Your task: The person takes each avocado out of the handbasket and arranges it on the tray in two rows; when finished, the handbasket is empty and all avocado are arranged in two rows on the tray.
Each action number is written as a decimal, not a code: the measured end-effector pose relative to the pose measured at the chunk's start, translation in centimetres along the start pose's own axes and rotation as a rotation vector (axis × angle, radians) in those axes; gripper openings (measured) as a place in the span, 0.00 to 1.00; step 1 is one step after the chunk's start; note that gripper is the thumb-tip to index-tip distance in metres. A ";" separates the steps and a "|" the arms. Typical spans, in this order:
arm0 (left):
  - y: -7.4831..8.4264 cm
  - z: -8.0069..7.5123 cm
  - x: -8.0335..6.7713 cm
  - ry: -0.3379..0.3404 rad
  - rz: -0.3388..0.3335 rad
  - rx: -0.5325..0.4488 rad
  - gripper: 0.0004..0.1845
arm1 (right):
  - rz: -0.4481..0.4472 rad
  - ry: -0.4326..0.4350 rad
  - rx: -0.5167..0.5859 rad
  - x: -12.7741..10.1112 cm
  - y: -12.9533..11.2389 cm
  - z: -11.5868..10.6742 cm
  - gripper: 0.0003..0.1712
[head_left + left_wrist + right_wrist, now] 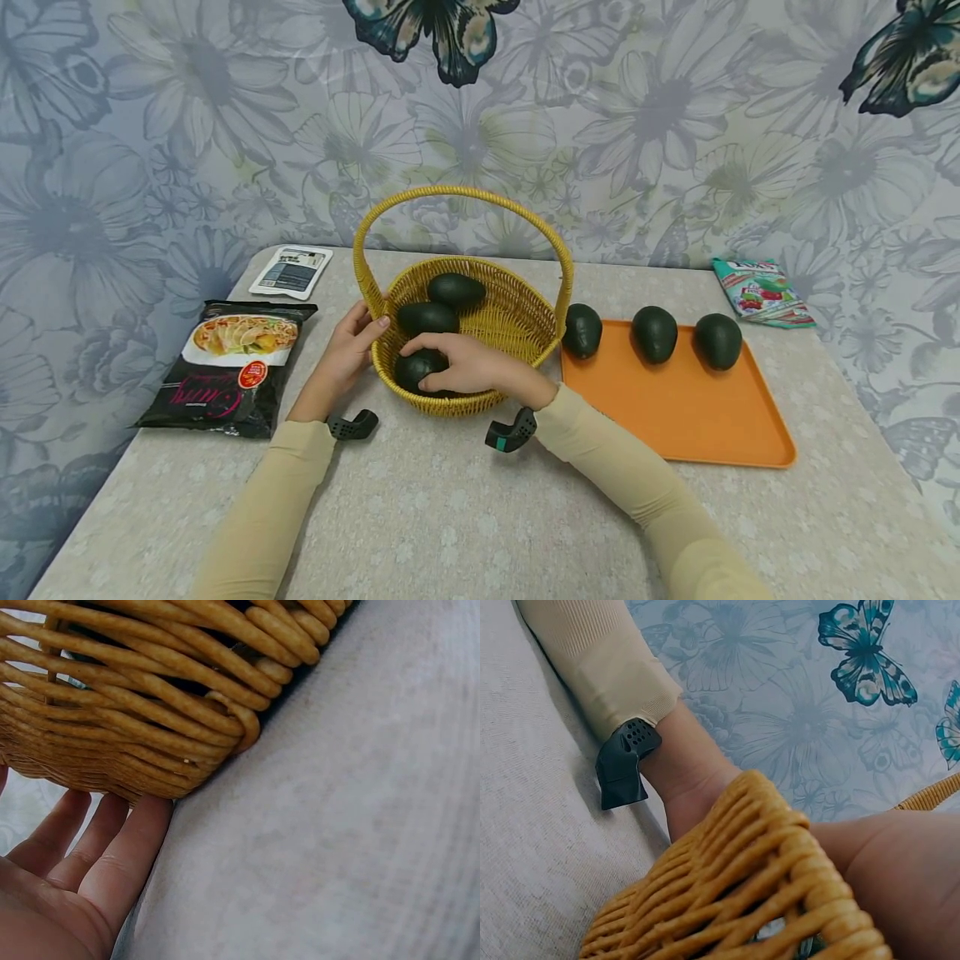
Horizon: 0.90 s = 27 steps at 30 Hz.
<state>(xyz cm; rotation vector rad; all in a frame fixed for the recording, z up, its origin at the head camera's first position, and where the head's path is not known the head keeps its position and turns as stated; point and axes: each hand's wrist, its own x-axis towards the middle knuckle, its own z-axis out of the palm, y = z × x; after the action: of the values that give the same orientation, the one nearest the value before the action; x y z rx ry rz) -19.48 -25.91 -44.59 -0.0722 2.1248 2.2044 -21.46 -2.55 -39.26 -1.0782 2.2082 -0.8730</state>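
Observation:
A yellow wicker basket (517, 325) with a tall arched handle stands mid-table. My left hand (348, 342) holds its left side by the base of the handle, thumb at the rim. In the left wrist view, the fingers (124, 859) of that hand press against the outer weave. Inside the basket, my right hand (472, 364) grips a dark green avocado (415, 372) at the near left, fingers and thumb around it. Two more avocados lie behind it, one in the middle (426, 318) and one farther back (456, 290). The right wrist view hides the fingertips behind the basket wall.
To the right, an orange tray (690, 417) has avocados (654, 335) along its far side, one by its left edge. A teal snack packet (763, 292) lies at the back right. On the left are a black noodle packet (232, 367) and a white labelled pack (292, 271).

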 end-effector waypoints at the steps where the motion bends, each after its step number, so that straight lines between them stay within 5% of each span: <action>1: 0.0 0.0 0.0 -0.002 0.005 0.000 0.31 | 0.001 0.006 0.000 0.0 0.0 0.0 0.27; 13: -0.1 -0.1 0.1 -0.003 0.001 0.015 0.30 | -0.111 -0.033 -0.084 0.0 0.2 0.1 0.28; 27: -0.1 0.0 0.0 -0.001 0.012 0.025 0.32 | -0.066 0.067 0.048 -0.2 0.3 0.1 0.25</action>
<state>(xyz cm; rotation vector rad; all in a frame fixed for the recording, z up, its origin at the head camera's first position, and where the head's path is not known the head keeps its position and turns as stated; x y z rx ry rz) -19.42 -25.88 -44.66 -0.0571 2.1573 2.1831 -21.40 -2.28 -39.48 -1.1193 2.2047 -0.9993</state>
